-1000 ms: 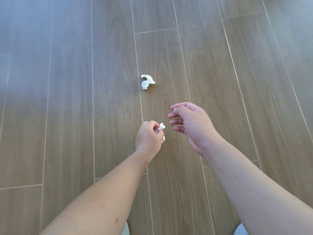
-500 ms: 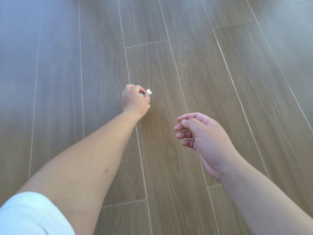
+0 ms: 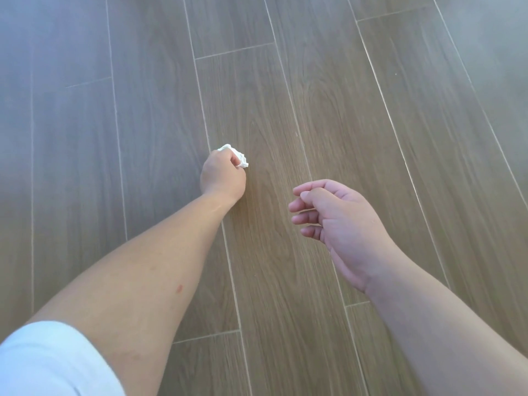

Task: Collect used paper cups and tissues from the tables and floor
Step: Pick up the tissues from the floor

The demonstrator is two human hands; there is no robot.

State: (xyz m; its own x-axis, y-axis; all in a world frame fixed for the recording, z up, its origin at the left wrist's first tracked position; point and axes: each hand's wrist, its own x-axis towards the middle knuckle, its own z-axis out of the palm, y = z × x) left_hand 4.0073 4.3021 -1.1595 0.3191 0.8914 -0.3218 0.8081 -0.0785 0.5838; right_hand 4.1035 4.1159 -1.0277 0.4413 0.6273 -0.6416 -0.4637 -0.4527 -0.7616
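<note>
One crumpled white tissue wad gripped in left hand; right hand relaxed, empty; plank floor otherwise litter-free; cups unseen.

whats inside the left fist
White crumpled tissue pokes out past the curled fingers of the left hand, so it grips tissue. The palm side is covered; whether it holds one wad or more cannot be seen.

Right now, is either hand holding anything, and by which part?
The left hand grips crumpled white tissue, bunched in its curled fingers with the top poking out. The right hand holds nothing.
</note>
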